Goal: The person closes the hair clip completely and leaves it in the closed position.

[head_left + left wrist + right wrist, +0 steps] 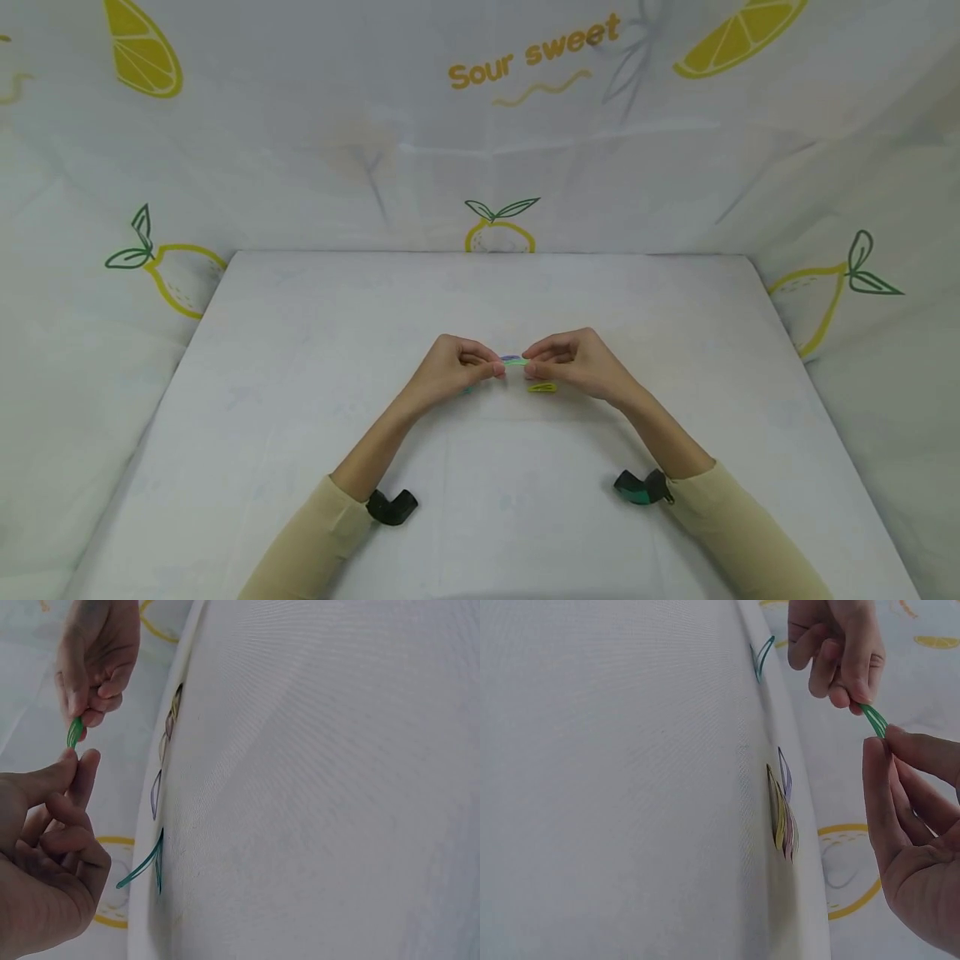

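Observation:
Above the white table, both hands pinch a green snap hair clip (875, 720) from opposite ends. My left hand (461, 363) has one end between thumb and fingertips, and my right hand (573, 360) has the other end. In the right wrist view the clip lies slanted between the two sets of fingertips. Under the hands, a yellow hair clip (542, 387) and a purple hair clip (784, 774) lie on the table. A teal hair clip (154, 862), its two parts spread apart, is below my left hand, mostly hidden in the head view.
The white table (480, 508) spreads around the hands, its far edge meeting a lemon-printed cloth (300, 167). Black wrist devices (392, 507) are worn at both sleeve cuffs. Another clip, pinkish in tone (788, 840), overlaps the yellow one.

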A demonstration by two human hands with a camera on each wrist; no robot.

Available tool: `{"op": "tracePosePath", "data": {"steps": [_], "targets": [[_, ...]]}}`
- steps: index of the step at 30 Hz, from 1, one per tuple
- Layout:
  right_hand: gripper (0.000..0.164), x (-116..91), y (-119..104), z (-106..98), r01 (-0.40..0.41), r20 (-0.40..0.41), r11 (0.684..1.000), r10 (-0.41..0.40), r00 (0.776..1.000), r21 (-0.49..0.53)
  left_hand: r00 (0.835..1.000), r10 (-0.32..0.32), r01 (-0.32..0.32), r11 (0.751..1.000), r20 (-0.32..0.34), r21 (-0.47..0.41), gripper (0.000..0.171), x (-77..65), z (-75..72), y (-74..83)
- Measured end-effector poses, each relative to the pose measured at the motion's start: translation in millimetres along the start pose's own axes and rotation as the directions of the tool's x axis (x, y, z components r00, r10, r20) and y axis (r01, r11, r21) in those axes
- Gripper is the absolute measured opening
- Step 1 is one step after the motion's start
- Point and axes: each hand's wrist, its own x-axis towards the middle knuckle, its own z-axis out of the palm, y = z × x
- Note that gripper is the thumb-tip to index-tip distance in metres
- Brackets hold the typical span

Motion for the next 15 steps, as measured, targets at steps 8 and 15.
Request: {"op": "tracePosePath", "data": {"steps": [8,15], "targets": [[0.026,1.5,4.4,1.5,-0.003,0.017,1.000,0.003,1.000,0.012,0.998,0.039,-0.032,0.991,-0.052,0.128,0.010,-0.8,2.3,0.5],[0.018,8.7,8.4,6.5,0.003,0.012,0.998,-0.002,1.000,-0.068,0.993,0.075,-0.049,0.960,-0.086,0.275,0.007,-0.5,3.3,0.7]]}}
